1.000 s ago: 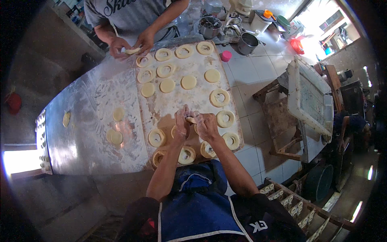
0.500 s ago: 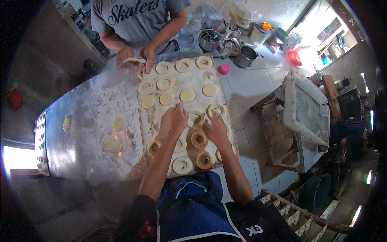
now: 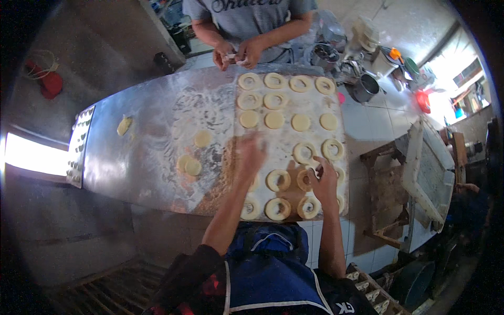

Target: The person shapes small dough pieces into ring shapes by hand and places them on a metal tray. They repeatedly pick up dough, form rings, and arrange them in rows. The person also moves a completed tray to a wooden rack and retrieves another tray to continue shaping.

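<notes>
My left hand (image 3: 252,152), smeared by motion, is over the floured board, below a row of flat pale dough rounds (image 3: 274,120); what it holds, if anything, is unclear. My right hand (image 3: 322,174) is among dough rings (image 3: 305,153) at the board's right, thumb and forefinger curled round a small pale bit that I cannot make out, perhaps dough. More rings (image 3: 277,180) lie nearer me, some in my arms' shadow. Loose dough rounds (image 3: 202,138) lie left of the board on the floury metal table.
A co-worker (image 3: 241,26) across the table holds pale dough in both hands. The metal table (image 3: 115,163) extends left to a tray (image 3: 78,152). Right stand a wooden stand (image 3: 383,189) with a white plastic crate (image 3: 428,173); pots (image 3: 366,87) and buckets lie behind.
My hands, together on a dough piece a second ago, have separated, the left moving leftward relative to the right. The view has shifted, so the table appears further right. The co-worker's hands have shifted slightly.
</notes>
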Available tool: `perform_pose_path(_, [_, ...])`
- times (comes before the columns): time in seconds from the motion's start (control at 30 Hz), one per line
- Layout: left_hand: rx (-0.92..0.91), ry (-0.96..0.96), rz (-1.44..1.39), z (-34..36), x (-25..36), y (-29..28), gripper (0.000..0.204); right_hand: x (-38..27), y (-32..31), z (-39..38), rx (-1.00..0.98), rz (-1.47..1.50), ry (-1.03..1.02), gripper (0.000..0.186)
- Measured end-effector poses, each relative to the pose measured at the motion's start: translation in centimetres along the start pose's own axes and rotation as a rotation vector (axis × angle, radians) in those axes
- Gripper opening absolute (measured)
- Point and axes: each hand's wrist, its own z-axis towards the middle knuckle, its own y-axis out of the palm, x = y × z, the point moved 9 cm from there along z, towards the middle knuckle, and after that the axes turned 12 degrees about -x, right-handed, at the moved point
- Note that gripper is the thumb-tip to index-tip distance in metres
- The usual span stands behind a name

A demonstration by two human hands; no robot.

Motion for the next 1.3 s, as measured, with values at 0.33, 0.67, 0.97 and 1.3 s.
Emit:
perform_pose_path(0.33, [-0.341,-0.232,-0.154,-0.1,-21.1,-5.8,0.047,-10.8,11.2,1.1,-0.134,0.146,-0.251,0.036])
perform_pose_path(0.67, [-0.168,-0.398,-1.170,-9.6,-17.4,-11.8,0.024,-19.1,24.5,5.4,-0.433,0.518,-0.162,0.032])
perform_pose_path(0.97, [-0.155,-0.211,-1.631,-11.4,-20.9,-13.2,0.036,-24.4,29.0,3.7,-0.545,0.667,-0.156,0.053])
perform_pose_path(1.3, [-0.259,0.039,-1.811,-11.3,-19.4,-12.9,0.033,-21.8,29.0,3.5,-0.501,0.415,0.080,0.042])
